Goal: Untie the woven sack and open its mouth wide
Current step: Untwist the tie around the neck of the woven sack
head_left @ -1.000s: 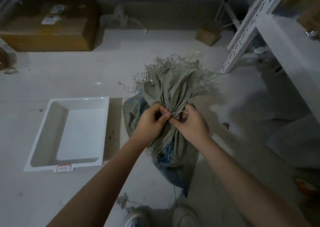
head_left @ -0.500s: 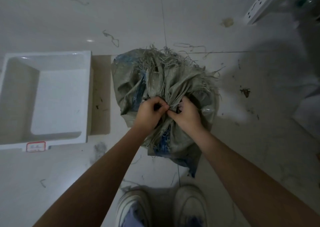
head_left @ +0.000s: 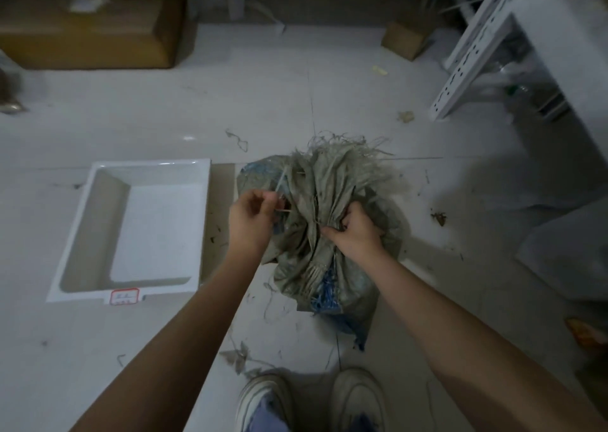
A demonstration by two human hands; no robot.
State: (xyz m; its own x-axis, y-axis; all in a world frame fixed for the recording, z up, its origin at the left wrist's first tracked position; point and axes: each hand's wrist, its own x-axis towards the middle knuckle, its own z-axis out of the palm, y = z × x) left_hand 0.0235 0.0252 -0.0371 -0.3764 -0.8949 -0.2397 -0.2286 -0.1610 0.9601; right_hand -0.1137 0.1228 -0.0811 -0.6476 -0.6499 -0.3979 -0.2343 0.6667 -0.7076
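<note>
Illegible red-bordered label [head_left: 124,296] on white tray [head_left: 98,175]

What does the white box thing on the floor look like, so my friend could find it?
Start at the woven sack the two hands are working on, then look to its left on the pale floor. There lies a shallow white rectangular tray, open on top. Unlike the brown cardboard boxes by the wall, it carries a small red-bordered label on its near edge.

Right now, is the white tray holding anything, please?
No, the white tray beside the woven sack shows only its bare inside.
</note>
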